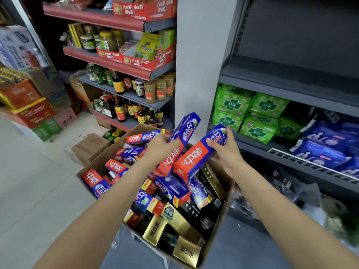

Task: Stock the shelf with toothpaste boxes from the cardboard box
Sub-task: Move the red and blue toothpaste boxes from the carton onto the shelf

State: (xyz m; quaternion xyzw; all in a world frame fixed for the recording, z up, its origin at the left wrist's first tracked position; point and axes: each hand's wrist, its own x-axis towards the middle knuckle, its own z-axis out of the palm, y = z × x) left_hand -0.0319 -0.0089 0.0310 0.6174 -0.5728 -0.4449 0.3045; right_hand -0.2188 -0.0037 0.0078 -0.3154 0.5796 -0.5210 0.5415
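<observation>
Both hands are over the open cardboard box point(93, 167) at lower centre of the frame, each lifting a red-and-blue toothpaste box clear of the jumble inside. The left hand point(161, 147) has its grip curled round the middle of the left box point(179, 140), which tilts up toward the upper right; the right hand point(226, 154) grips the right box point(200, 154) from its far side, fingers over the blue end and thumb underneath, the box angled much the same way. Held mid-length like this, the two boxes probably stay balanced and can be swung toward the shelf together. The two held boxes lie just beside each other, perhaps touching along one edge. More toothpaste boxes point(171, 188) lie criss-crossed in the cardboard box, with gold boxes point(155, 230) and dark ones nearest the camera, so much of the stock looks still unshelved. The grey shelf point(287, 73) at right has a bare upper level; below it sit green packs point(258, 117) and blue packs point(328, 140), which crowd that level. A white pillar point(196, 65) stands between this shelf and the sauce bottles point(120, 109) on the racks at upper left. The cardboard box itself stands against the shelf's foot, so the reach is up and to the right.
</observation>
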